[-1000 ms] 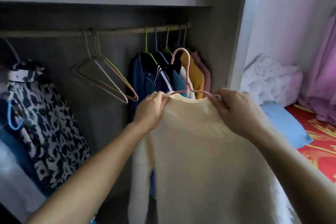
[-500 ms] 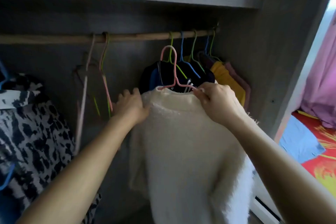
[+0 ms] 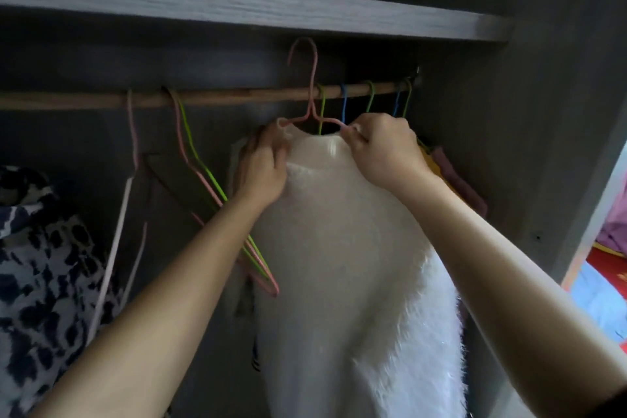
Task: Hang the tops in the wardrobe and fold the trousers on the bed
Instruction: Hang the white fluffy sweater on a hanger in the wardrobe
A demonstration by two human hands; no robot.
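Note:
A fluffy cream sweater point(image 3: 342, 248) hangs on a pink wire hanger point(image 3: 310, 88) that I hold up inside the wardrobe. The hanger's hook rises above the wooden rail point(image 3: 237, 97), in front of it, not resting on it. My left hand point(image 3: 263, 166) grips the sweater's left shoulder over the hanger. My right hand point(image 3: 383, 153) pinches the right shoulder and the hanger wire. No trousers are in view.
Empty pink and green hangers point(image 3: 203, 180) dangle left of the sweater. Several hung tops point(image 3: 451, 180) crowd the rail's right end. A black-and-white patterned garment point(image 3: 40, 265) hangs at far left. A grey shelf point(image 3: 237, 3) runs just above the rail. The bed point(image 3: 607, 299) shows at right.
I lifted the sweater and hanger from chest height up to the rail, moving closer into the wardrobe. The hook now stands higher than the rail.

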